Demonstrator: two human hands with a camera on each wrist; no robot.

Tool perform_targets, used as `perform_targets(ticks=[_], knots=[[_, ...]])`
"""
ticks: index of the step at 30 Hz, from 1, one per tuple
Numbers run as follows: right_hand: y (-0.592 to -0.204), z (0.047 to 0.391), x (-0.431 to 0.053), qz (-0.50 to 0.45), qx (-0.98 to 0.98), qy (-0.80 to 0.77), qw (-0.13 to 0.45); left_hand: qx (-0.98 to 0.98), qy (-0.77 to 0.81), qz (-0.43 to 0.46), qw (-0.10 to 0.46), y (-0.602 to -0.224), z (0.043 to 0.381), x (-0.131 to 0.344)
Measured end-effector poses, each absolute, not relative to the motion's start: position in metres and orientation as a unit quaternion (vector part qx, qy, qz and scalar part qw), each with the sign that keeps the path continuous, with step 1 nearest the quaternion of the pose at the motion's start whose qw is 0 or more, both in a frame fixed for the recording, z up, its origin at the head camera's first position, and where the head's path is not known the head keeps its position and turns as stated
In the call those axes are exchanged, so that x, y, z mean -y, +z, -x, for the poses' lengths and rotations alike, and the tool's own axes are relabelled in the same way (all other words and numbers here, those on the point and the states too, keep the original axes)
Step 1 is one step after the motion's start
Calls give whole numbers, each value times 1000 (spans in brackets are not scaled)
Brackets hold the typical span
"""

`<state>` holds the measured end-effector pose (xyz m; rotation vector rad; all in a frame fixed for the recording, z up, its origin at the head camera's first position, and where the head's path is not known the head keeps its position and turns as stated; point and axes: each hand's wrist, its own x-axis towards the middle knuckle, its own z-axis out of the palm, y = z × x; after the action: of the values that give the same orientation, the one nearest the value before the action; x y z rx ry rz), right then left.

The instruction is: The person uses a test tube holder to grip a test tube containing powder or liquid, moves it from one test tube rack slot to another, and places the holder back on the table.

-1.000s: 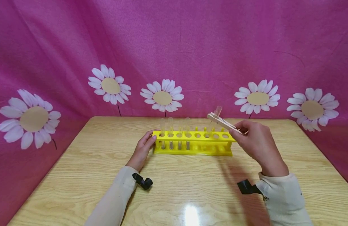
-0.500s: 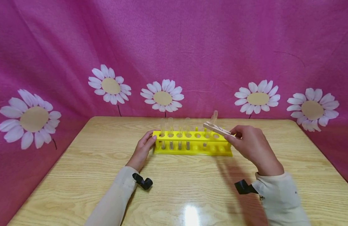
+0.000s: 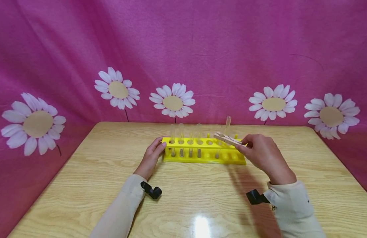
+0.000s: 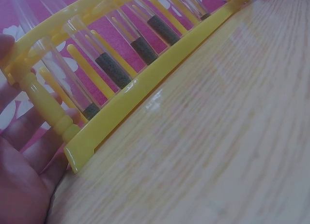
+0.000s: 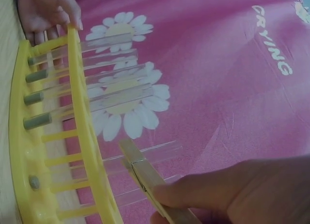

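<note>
Head cam, R hand (image 3: 265, 156) w/ clothespin (image 3: 225, 139), yel. rack (image 3: 205, 146)

Between two bare hands (image 3: 148, 160) (image 3: 267, 158) were one long yellow plastic rack (image 3: 204, 146), one wooden clothespin (image 3: 226, 139), at least five slim clear tubes (image 3: 199, 131).

The yellow rack (image 3: 205, 145) stood on the bench (image 3: 183, 191), the left hand (image 3: 149, 159) gripping its left end; clear tubes (image 3: 199, 130), dark-filled to uneven levels, stood in its four leftmost holes; the right hand (image 3: 265, 157) pinched the wooden peg (image 3: 227, 140), slanted across another tube (image 3: 228, 124), its hold unclear.
</note>
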<state>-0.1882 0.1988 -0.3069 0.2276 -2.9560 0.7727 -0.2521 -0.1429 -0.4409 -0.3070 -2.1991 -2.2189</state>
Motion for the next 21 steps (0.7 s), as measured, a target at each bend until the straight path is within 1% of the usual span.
perform_targets(ticks=[10,17,21], knots=[[-309,188,-199,-70,969,235,43,701,-707,98,2,-441,253,143],[-312,190,-195,-73,971,227,19,699,-707,108,-1,-442,253,144],[-314,191,-193,-82,970,229,20,697,-709,108,-1,-441,253,144]])
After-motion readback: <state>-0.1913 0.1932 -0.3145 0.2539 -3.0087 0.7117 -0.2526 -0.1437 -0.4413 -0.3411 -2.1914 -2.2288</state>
